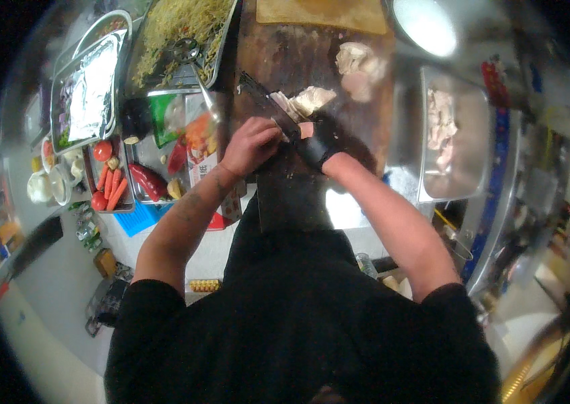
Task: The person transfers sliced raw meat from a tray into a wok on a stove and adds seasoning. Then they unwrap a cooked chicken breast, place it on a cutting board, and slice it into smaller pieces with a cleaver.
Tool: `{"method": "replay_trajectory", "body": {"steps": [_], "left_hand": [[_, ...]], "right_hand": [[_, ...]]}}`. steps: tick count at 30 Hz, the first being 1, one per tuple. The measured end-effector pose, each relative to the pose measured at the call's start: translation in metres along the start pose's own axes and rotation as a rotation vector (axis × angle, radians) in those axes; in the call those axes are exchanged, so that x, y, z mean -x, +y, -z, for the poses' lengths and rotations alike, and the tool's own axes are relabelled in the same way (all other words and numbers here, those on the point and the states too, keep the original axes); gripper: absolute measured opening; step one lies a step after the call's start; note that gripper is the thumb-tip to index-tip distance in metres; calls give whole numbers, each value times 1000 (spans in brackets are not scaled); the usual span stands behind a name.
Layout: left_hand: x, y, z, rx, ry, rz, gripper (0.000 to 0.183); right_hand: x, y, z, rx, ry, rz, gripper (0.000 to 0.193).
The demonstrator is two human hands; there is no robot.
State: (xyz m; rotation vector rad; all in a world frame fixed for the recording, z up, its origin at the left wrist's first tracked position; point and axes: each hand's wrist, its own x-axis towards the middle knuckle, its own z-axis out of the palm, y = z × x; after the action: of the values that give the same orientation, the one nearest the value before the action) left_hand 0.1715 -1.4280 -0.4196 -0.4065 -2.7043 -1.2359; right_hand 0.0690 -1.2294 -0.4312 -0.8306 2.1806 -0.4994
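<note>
My right hand (314,145), in a black glove, is closed around the handle end of a kitchen knife (273,108). Its dark blade points away and to the left over a wet, dark wooden cutting board (285,54). My bare left hand (254,143) is curled beside the blade, close to the right hand; its fingertips, and whatever they hold, are hidden. Just beyond the knife lies a cut piece of pale meat (313,99), with slices against the blade. Farther right on the board sit more pale meat pieces (359,67).
Right of the board, a deep steel pan (460,178) holds pale meat pieces. A round white bowl (426,27) stands beyond it. To the left are a tray of noodles (184,34) with a ladle, a foil-covered tray (89,87), carrots (113,185), tomatoes and a red pepper (148,180).
</note>
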Motion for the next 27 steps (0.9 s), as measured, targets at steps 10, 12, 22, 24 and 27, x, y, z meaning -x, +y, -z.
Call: {"method": "replay_trajectory", "body": {"steps": [10,12,22,24,27], "left_hand": [[5,0,0,-30,38,-21,45],[5,-2,0,-44,28,-26,47],[2,0,4,5,11,-7,44],[1,0,5,12,-18,-52,44],[1,1,4,23,-33,-36,41]], "right_hand": [[77,-37,33,-67,241,245,42],[84,-34,34,-81,338,297,42],[15,-21,-11,-148,165,58,37],[2,-17,-13,-114,54,-24,34],[12,-10,-7,-206,142,-31,31]]}}
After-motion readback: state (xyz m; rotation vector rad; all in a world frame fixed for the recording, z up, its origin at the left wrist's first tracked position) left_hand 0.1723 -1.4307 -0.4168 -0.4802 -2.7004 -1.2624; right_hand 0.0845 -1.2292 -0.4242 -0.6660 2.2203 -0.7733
